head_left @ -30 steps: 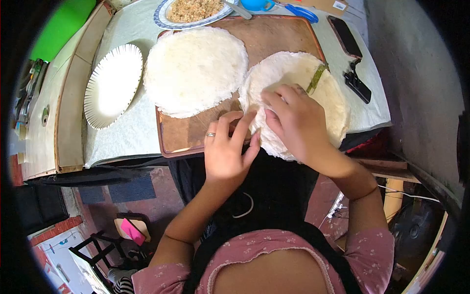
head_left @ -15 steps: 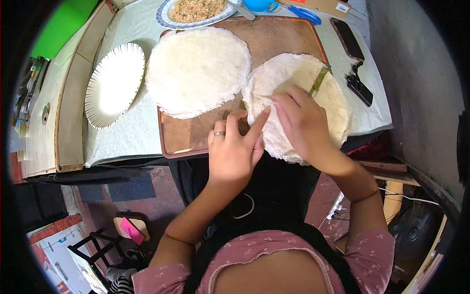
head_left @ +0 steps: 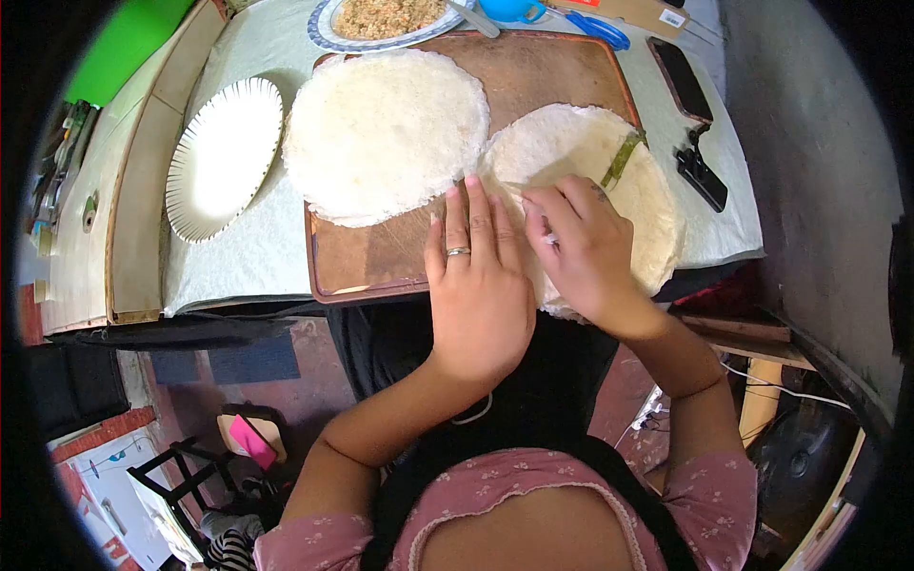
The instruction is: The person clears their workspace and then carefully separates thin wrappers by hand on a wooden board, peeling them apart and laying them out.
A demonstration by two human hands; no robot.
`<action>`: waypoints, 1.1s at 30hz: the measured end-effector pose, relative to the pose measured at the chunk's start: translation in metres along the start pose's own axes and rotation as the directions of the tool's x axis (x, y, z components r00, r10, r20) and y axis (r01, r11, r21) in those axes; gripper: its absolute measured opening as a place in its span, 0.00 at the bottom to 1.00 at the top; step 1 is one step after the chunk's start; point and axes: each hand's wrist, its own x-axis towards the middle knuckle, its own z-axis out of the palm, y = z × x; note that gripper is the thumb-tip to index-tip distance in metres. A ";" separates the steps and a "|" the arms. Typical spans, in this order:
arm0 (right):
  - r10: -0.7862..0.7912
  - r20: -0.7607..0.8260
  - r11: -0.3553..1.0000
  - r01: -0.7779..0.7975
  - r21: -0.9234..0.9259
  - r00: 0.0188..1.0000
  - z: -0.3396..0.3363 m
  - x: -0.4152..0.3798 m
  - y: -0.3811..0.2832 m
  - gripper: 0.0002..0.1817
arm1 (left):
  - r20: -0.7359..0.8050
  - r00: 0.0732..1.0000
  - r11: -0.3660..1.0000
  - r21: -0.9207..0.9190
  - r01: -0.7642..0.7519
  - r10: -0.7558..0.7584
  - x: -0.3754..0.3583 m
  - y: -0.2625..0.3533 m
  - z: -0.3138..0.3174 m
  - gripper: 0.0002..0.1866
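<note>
Two stacks of thin round pale wrappers lie on a brown wooden board. My left hand is flat with its fingers stretched forward, between the left stack and the right stack, its fingertips at the left edge of the right one. My right hand is over the right stack, its fingers pinched on the edge of a thin wrapper. A green strip lies on the right stack, beyond my right hand.
A white fluted paper plate is at the left. At the back are a plate of crumbly filling with a knife, a blue cup and blue scissors. A phone and a black clamp lie at the right.
My left hand has turned and flattened, its fingers now stretched forward instead of bent toward my right hand. My right hand has shifted slightly toward me and to the left.
</note>
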 end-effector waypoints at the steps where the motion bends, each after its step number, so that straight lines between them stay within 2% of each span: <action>1: -0.002 0.011 1.000 0.002 -0.015 1.000 0.000 0.000 0.000 0.10 | -0.002 1.000 1.000 0.010 0.003 -0.003 0.000 0.000 0.001 0.32; 4: -0.020 -0.021 1.000 0.020 -0.008 1.000 0.001 0.001 0.002 0.11 | 0.024 0.999 0.999 -0.030 -0.037 0.038 0.004 -0.002 -0.007 0.32; 7: 0.027 -0.005 1.000 -0.027 -0.010 1.000 -0.001 0.003 0.002 0.11 | 0.005 0.999 0.998 -0.062 -0.032 0.033 0.006 -0.008 -0.006 0.31; 10: -0.019 -0.049 1.000 0.019 -0.005 0.999 -0.001 0.011 0.000 0.08 | 0.005 1.000 0.997 -0.074 -0.017 0.018 0.006 -0.012 -0.009 0.30; 13: -0.007 0.052 1.000 0.008 -0.020 0.999 -0.004 0.010 0.007 0.07 | 0.008 0.999 0.999 0.017 -0.041 0.041 0.005 -0.015 -0.009 0.30; 16: 0.104 -0.016 0.994 -0.104 0.018 0.994 -0.003 0.008 0.009 0.06 | -0.011 0.999 0.999 0.040 -0.034 0.034 0.001 -0.019 -0.006 0.29; 22: 0.165 -0.118 0.977 -0.145 0.157 0.979 -0.003 0.009 0.014 0.04 | -0.040 0.999 0.999 0.013 -0.030 0.031 -0.004 -0.019 -0.005 0.28; 25: 0.286 -0.036 0.923 -0.265 0.278 0.958 -0.015 0.015 0.012 0.03 | -0.029 0.999 0.997 -0.067 -0.028 0.026 0.000 -0.022 -0.009 0.27; 28: 0.196 -0.015 0.945 -0.185 0.271 0.980 -0.015 0.016 0.013 0.03 | -0.011 0.999 0.991 -0.128 -0.034 0.033 0.010 -0.023 -0.014 0.25; 31: 0.193 -0.030 0.947 -0.179 0.266 0.981 -0.015 0.017 0.011 0.04 | -0.131 0.989 0.984 -0.155 -0.092 0.072 0.019 -0.023 -0.011 0.23; 33: 0.256 0.036 0.933 -0.256 0.254 0.966 -0.016 0.016 0.012 0.06 | -0.162 0.983 0.979 -0.165 -0.117 0.090 0.026 -0.024 -0.004 0.22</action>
